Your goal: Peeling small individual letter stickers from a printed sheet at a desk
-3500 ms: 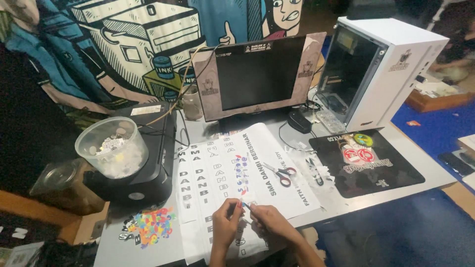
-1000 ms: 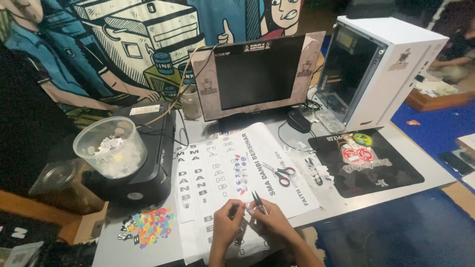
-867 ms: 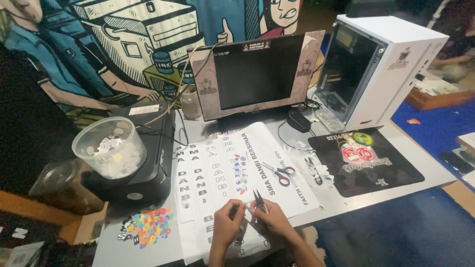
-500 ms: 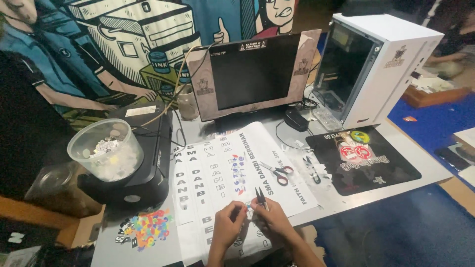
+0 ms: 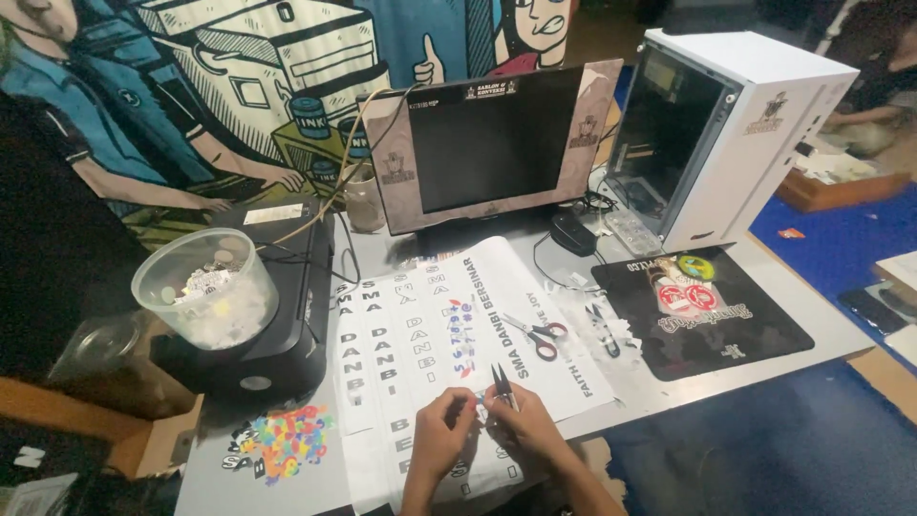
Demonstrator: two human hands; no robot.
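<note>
Desk (image 5: 812, 325) filled most of the view, front edge running low across 5–6 o'clock. White computer case (image 5: 735, 124) sat at 2 o'clock, monitor (image 5: 492, 143) at 12, black printer-like box (image 5: 277, 315) at 9 with a clear plastic tub (image 5: 205, 287) of scraps on top. Black mouse mat (image 5: 707, 315) at 3 o'clock. White lettering sheets (image 5: 449, 325) covered the desk centre, down to the front edge.

Red-handled scissors (image 5: 537, 336) lay on the sheets, just at 1 o'clock from the hands. A colourful sticker (image 5: 285, 442) sat at 8 o'clock on the bare desk.

Both hands worked at 6 o'clock on the sheets. Right hand (image 5: 525, 430) was closed around dark thread snips (image 5: 501, 384), tips pointing up to 12. Left hand (image 5: 441, 438) pinched narrow on a small cut piece (image 5: 478, 406), too small to tell what kind, held just above the sheet between the hands and almost touching the snips.

Risks, as judged: snip tips close to the left fingertips, so a slip could nick them; the piece was tiny and could drop off the near edge; loose sheets could slide under the wrists.

Room: little at 6 o'clock, desk edge right under the forearms. Open space at 4 o'clock between sheets and mat; 9 o'clock blocked by the box.
</note>
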